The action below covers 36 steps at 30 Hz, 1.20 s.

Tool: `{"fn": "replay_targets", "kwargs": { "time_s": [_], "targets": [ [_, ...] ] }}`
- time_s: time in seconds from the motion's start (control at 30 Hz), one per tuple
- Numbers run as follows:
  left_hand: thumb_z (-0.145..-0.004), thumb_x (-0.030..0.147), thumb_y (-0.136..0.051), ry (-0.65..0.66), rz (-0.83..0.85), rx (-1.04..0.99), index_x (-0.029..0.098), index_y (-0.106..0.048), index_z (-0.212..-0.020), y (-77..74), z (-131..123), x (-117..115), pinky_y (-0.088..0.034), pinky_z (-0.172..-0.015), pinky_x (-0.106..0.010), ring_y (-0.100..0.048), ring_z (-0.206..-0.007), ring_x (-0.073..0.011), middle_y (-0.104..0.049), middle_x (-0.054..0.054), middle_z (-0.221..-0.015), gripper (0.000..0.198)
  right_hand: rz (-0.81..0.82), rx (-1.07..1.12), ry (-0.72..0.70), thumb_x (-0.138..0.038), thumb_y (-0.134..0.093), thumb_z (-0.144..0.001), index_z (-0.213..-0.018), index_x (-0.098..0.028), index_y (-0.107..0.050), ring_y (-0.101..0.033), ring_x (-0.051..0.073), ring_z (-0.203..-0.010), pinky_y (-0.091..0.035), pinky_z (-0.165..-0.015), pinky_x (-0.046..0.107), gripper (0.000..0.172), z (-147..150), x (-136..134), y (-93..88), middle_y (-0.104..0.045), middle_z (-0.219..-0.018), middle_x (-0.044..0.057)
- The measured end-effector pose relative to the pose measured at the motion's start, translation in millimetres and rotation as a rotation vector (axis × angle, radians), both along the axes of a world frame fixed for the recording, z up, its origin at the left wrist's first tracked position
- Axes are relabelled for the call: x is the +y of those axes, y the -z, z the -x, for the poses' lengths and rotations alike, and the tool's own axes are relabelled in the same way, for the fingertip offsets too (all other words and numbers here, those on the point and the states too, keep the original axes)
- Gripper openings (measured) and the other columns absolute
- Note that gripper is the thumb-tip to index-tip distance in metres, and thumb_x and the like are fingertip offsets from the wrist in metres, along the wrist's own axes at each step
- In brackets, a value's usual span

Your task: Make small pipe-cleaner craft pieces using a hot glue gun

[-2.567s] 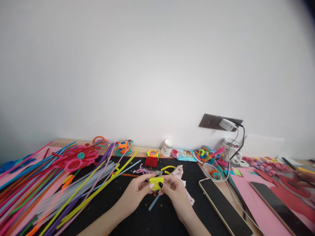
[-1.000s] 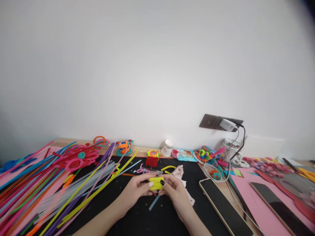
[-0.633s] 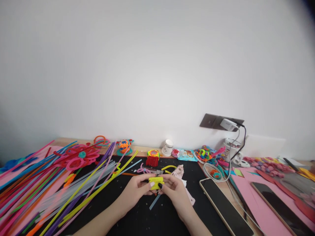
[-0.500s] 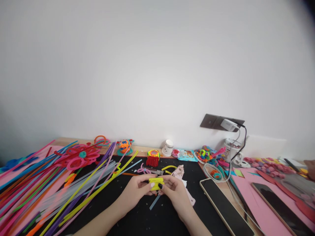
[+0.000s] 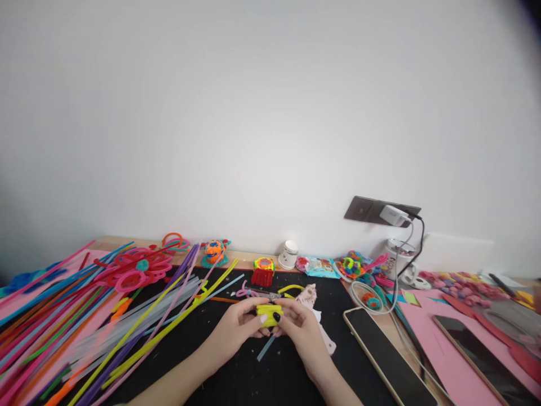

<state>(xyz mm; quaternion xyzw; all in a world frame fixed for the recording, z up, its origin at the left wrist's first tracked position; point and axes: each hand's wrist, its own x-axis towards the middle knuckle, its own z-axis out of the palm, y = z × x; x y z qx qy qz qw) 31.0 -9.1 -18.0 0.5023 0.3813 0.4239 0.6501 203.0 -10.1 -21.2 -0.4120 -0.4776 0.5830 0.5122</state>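
Observation:
A small coiled piece of yellow pipe cleaner (image 5: 269,313) is pinched between both my hands over the black mat (image 5: 236,366). My left hand (image 5: 236,331) grips its left side with the thumb on top. From the right, my right hand (image 5: 302,332) closes on it with a dark-nailed thumb. A pale blue stick (image 5: 265,348) lies on the mat just under my hands. Small pliers with yellow handles (image 5: 274,293) lie right behind them.
Long pipe cleaners in many colours (image 5: 84,321) fan across the left. Finished fuzzy crafts (image 5: 262,270), a paper cup (image 5: 288,254) and a snack packet (image 5: 320,266) line the wall. Two phones (image 5: 389,355) (image 5: 486,361), a charger cable (image 5: 395,265) and pink paper (image 5: 439,349) lie right.
My hands have stayed in place, with only small thumb shifts on the yellow coil. A person's hand seen at the far right earlier has drawn out of view.

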Motion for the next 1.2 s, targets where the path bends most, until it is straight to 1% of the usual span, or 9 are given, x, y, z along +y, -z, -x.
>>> {"fn": "replay_targets", "kwargs": {
  "time_s": [0.13,0.27,0.4,0.53,0.7,0.77,0.93,1.1,1.2],
  "targets": [
    [-0.071,0.035,-0.071,0.022,-0.035,-0.035,0.013,-0.057,-0.114,4.9,0,0,-0.053,-0.078,-0.036,-0.068,-0.083,-0.0225,-0.071,-0.011,-0.1,0.05,-0.01,0.006,-0.014,-0.034,-0.077,-0.068,-0.092,-0.018,-0.07,-0.063,0.014,-0.055,-0.05,-0.056,0.025,0.03,-1,0,2.1,-0.071,-0.071,0.002],
    [-0.074,0.037,-0.068,0.003,-0.035,-0.013,0.015,-0.059,-0.114,3.4,1,1,-0.052,-0.081,-0.037,-0.067,-0.091,-0.0247,-0.07,-0.01,-0.108,0.046,-0.028,-0.006,-0.006,-0.03,-0.077,-0.068,-0.092,-0.018,-0.07,-0.064,0.015,-0.061,-0.051,-0.061,0.026,0.029,-3,0,4.3,-0.071,-0.077,0.003],
    [-0.072,0.039,-0.07,-0.011,-0.016,-0.017,0.016,-0.059,-0.113,1.5,0,2,-0.052,-0.081,-0.037,-0.068,-0.087,-0.0234,-0.07,-0.009,-0.105,0.048,-0.014,-0.017,-0.023,-0.024,-0.079,-0.065,-0.096,-0.018,-0.068,-0.065,0.015,-0.065,-0.051,-0.062,0.026,0.033,-3,0,5.9,-0.072,-0.081,0.003],
    [-0.069,0.034,-0.073,0.015,-0.027,-0.033,0.015,-0.056,-0.114,5.4,-1,3,-0.051,-0.078,-0.035,-0.067,-0.085,-0.022,-0.07,-0.01,-0.104,0.052,-0.028,0.01,-0.016,-0.023,-0.08,-0.064,-0.093,-0.017,-0.069,-0.065,0.015,-0.065,-0.051,-0.062,0.025,0.031,-2,0,5.3,-0.072,-0.083,0.004],
    [-0.08,0.038,-0.062,0.074,-0.037,0.031,0.015,-0.05,-0.122,12.3,-1,2,-0.051,-0.071,-0.033,-0.066,-0.07,-0.017,-0.069,-0.007,-0.093,0.049,-0.021,0.021,0.0,-0.026,-0.081,-0.063,-0.087,-0.016,-0.068,-0.063,0.013,-0.057,-0.051,-0.057,0.024,0.029,-1,1,2.8,-0.072,-0.076,0.003],
    [-0.082,0.038,-0.059,0.077,-0.064,0.054,0.015,-0.049,-0.121,13.2,-1,2,-0.051,-0.067,-0.031,-0.065,-0.066,-0.0157,-0.068,-0.005,-0.089,0.046,-0.018,0.018,-0.017,-0.027,-0.081,-0.063,-0.088,-0.017,-0.068,-0.063,0.013,-0.058,-0.051,-0.057,0.024,0.029,-1,0,0.9,-0.072,-0.077,0.003],
    [-0.085,0.038,-0.055,0.066,-0.162,0.087,0.015,-0.052,-0.114,8.2,-2,-1,-0.052,-0.064,-0.031,-0.062,-0.063,-0.0151,-0.065,-0.004,-0.085,0.038,-0.034,-0.004,-0.056,-0.027,-0.08,-0.065,-0.093,-0.018,-0.069,-0.064,0.015,-0.067,-0.05,-0.061,0.024,0.032,-1,-2,-4.5,-0.072,-0.078,0.003],
    [-0.087,0.038,-0.051,0.051,-0.228,0.173,0.014,-0.055,-0.108,-2.2,-2,-5,-0.053,-0.064,-0.03,-0.061,-0.064,-0.0164,-0.062,-0.003,-0.075,0.032,-0.04,-0.036,-0.062,-0.027,-0.081,-0.064,-0.09,-0.017,-0.07,-0.062,0.014,-0.062,-0.048,-0.06,0.024,0.029,-1,-2,-6.5,-0.072,-0.072,0.002],
    [-0.088,0.037,-0.048,0.053,-0.262,0.216,0.014,-0.057,-0.103,-5.9,-1,-7,-0.052,-0.064,-0.029,-0.062,-0.063,-0.016,-0.062,-0.002,-0.073,0.028,-0.049,-0.057,-0.064,-0.024,-0.081,-0.063,-0.087,-0.016,-0.07,-0.062,0.013,-0.06,-0.048,-0.059,0.024,0.027,-1,-3,-7.4,-0.071,-0.071,0.002]
  ]
}}
